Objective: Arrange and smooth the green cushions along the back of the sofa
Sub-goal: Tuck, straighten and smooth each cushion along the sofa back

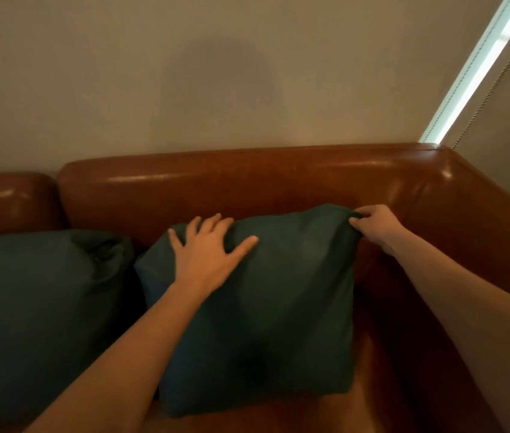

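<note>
A dark green cushion [278, 307] leans against the back of the brown leather sofa [247, 182], near its right corner. My left hand [206, 254] lies flat on the cushion's upper left part, fingers spread. My right hand [375, 228] pinches the cushion's top right corner between curled fingers and thumb. A second green cushion [38, 304] sits to the left, its top right corner crumpled, touching the first one.
The sofa's right armrest [481, 232] runs down the right side. A plain wall [185, 73] rises behind the backrest. A window blind with a bead chain [494, 79] and a bright strip of light stand at the upper right.
</note>
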The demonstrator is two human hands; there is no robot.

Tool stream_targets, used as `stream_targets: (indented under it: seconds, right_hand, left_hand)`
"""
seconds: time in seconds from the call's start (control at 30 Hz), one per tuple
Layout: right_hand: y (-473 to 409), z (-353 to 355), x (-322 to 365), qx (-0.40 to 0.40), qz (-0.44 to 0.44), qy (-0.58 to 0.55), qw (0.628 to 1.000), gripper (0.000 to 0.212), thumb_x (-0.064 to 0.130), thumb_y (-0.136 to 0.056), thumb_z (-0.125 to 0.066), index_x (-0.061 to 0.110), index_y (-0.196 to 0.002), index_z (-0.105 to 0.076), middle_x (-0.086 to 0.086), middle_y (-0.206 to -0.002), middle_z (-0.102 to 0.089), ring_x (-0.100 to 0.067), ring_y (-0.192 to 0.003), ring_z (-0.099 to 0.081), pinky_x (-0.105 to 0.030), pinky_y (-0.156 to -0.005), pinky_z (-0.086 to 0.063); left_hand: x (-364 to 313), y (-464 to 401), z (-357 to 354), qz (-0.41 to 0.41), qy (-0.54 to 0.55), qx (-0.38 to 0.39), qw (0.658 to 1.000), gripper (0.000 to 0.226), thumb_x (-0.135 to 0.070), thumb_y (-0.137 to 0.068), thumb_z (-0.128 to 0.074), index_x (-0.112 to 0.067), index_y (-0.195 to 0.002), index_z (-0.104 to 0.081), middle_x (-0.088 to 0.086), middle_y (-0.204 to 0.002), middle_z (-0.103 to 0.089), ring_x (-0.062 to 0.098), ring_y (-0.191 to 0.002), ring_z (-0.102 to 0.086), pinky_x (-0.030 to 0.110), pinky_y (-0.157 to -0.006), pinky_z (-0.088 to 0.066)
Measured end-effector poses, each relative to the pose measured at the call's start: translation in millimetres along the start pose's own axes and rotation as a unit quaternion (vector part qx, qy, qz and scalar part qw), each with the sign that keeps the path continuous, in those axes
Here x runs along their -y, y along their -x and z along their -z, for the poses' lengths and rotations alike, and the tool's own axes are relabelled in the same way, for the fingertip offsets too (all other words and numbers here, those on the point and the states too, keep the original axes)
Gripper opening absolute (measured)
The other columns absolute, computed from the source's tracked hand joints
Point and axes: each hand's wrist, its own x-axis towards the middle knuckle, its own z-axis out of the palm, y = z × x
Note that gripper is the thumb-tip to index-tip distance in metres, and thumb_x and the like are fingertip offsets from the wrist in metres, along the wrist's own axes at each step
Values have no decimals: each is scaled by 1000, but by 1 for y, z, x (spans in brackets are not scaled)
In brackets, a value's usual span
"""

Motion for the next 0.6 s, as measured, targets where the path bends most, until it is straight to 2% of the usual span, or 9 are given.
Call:
stream_targets:
  seconds: [0.07, 0.23, 0.37, 0.47, 0.53, 0.6]
  right_hand:
    - [2, -4, 0, -25, 6, 22, 999, 31, 15, -95, -54, 3, -123, -59, -16, -124, -59, -33, -113, -55, -42, -99, -46]
    - [7, -5, -1, -51, 16, 24, 998, 30, 18, -97, -49, 6, -125, -52, -15, -124, -55, -32, -112, -53, -39, -93, -45]
    - [10, -5, -1, -57, 37, 14, 998, 30, 15, -96, -51, 9, -126, -54, -11, -126, -56, -28, -115, -53, -35, -93, -44]
    - [9, -1, 0, -15, 57, 11, 998, 31, 11, -96, -50, 12, -127, -56, -9, -128, -56, -26, -118, -52, -33, -94, -44]
    - [9, 1, 0, -7, 78, 54, 995, 27, 13, -96, -51, 10, -122, -59, -9, -124, -58, -25, -114, -53, -29, -86, -42]
    - [7, 2, -4, -20, 96, 84, 992, 21, 15, -95, -53, 10, -114, -60, -9, -119, -57, -25, -106, -53, -29, -80, -40]
  left_hand:
    - [-7, -1, -6, -35, -34, 50, 998, 78, -82, -76, -28, -41, -143, -27, -13, -154, -25, 21, -144, -13, 64, -112, -1]
    - [-3, -6, -15, -40, -69, 51, 995, 76, -80, -79, -24, -42, -144, -20, -12, -152, -27, 22, -143, -16, 65, -111, -6]
    - [-2, -8, -13, -36, -68, 59, 995, 79, -81, -77, -24, -41, -145, -17, -11, -153, -25, 23, -143, -14, 67, -110, -6]
    - [-14, -8, -10, -48, -97, 74, 991, 99, -90, -64, -23, -38, -148, -9, -11, -157, -14, 25, -145, -5, 70, -107, 2]
    - [-32, -8, -14, -64, -106, 88, 988, 115, -96, -52, -22, -39, -148, 0, -10, -158, -5, 25, -146, -1, 70, -105, 7]
    - [-44, -9, -23, -69, -106, 100, 987, 117, -98, -47, -24, -43, -147, 5, -6, -159, -2, 27, -146, -2, 70, -105, 5]
